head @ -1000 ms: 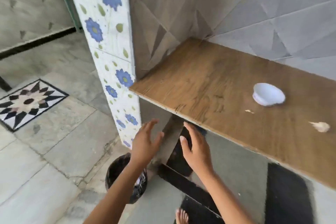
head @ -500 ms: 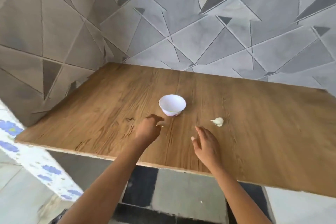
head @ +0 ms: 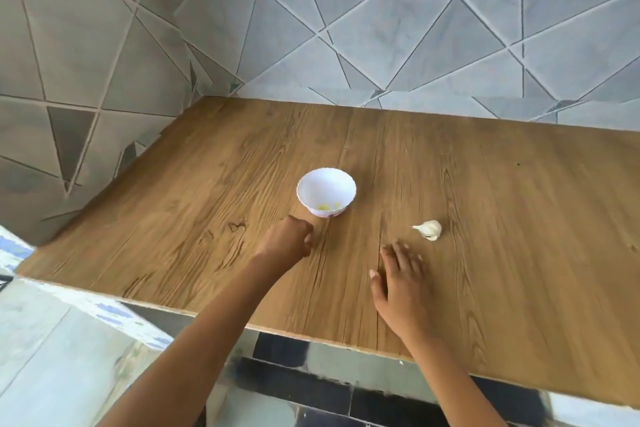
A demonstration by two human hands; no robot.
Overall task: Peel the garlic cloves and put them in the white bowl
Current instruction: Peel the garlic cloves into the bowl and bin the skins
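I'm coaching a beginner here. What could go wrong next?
The left hand is curled right beside the bowl; a careless move could knock it and spill the yellowish bits inside. The garlic lies loose ahead of the open right hand; a sweeping reach might push it away rather than catch it.

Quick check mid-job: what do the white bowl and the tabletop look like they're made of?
White bowl: glossy, with a thin scalloped rim; probably plastic or melamine, possibly ceramic. Tabletop: matte brown wood-grain surface with a thin pale front edge; likely laminate-faced board rather than solid wood.
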